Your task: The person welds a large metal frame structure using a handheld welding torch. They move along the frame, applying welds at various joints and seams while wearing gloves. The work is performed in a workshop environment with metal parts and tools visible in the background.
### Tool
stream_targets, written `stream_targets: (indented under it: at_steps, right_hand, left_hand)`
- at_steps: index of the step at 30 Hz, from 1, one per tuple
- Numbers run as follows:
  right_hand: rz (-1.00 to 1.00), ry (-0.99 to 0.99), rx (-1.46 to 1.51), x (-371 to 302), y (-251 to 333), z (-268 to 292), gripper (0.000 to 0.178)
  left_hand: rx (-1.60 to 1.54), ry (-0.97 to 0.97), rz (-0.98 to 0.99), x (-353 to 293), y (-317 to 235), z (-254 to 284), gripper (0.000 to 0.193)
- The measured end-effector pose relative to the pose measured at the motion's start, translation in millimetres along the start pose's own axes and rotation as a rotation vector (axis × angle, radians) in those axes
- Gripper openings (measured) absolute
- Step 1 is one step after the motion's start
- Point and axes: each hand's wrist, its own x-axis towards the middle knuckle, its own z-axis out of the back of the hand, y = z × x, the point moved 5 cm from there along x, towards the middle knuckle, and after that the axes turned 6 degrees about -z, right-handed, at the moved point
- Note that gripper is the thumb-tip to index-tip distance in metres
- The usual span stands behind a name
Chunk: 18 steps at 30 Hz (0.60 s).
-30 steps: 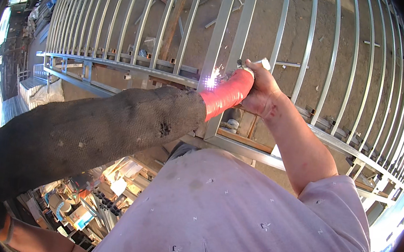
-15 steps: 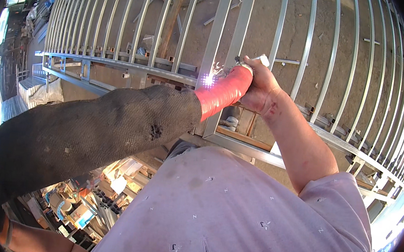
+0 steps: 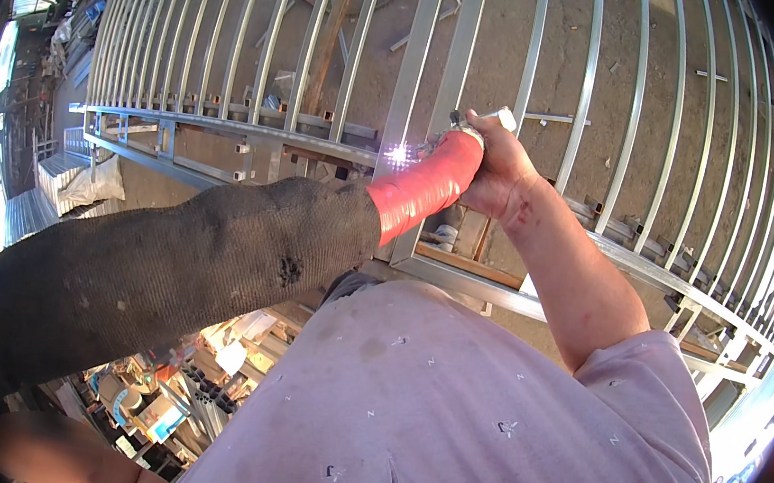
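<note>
A dark grey woven sleeve [image 3: 176, 246] covers what appears to be my left forearm, coming in from the left. It ends in a shiny red wrapping [image 3: 422, 188] with a pale rim. My left hand's fingers are hidden by the wrapping. My bare right hand [image 3: 502, 169] is closed beside the rim, the thumb on top. A short white piece [image 3: 506, 118] and a small dark tip stick out there; what the hand grips is mostly hidden. Bright sparks [image 3: 399, 154] glow just left of the wrapping, at a wide metal upright [image 3: 416, 54] of a barred frame.
Silvery bars [image 3: 631, 107] run across the far side, joined to a lower rail [image 3: 669, 278]. Metal offcuts [image 3: 554, 118] lie on the dirt floor. Tools and boxes [image 3: 159, 416] crowd the lower left. A pale sack [image 3: 93, 184] lies at the left.
The sleeve and red wrapping have shifted slightly down. My right hand stays nearly in place. The spray of sparks looks smaller, though the bright spot is in nearly the same place.
</note>
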Motion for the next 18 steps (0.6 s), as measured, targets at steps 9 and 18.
stream_targets:
  at_steps: [9,18]
  right_hand:
    - [-0.111,-0.027,-0.039,-3.4,-33.9,-15.1,0.043]
    - [0.274,0.207,0.009,-50.3,41.5,-42.4,0.041]
  left_hand:
    - [0.022,-0.002,0.035,-12.8,15.3,10.7,0.032]
    - [0.173,0.199,0.290,-98.8,109.3,54.8,0.027]
